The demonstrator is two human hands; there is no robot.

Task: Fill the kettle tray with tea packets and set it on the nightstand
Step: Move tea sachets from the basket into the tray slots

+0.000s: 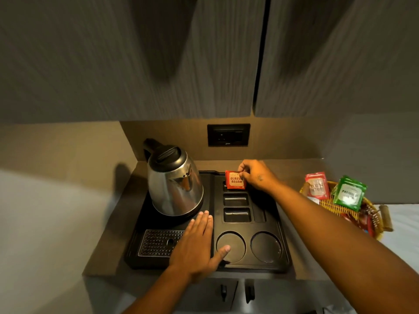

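Observation:
A black kettle tray (pixel 281 252) lies on the brown nightstand top (pixel 106 250), with a steel kettle (pixel 174 182) standing on its left half. My right hand (pixel 258 175) pinches a red "Classic Assam" tea packet (pixel 234 180) upright over the farthest of three small rectangular compartments. The two nearer compartments (pixel 236 207) look empty. My left hand (pixel 197 243) rests flat on the tray, fingers apart, beside the kettle base and a round cup recess (pixel 233 241).
A woven basket (pixel 335 206) at the right holds more red (pixel 317 186) and green (pixel 350 193) tea packets. A perforated drip grate (pixel 156 242) sits in the tray's front left. A black wall socket (pixel 228 134) is behind. Cabinet doors hang overhead.

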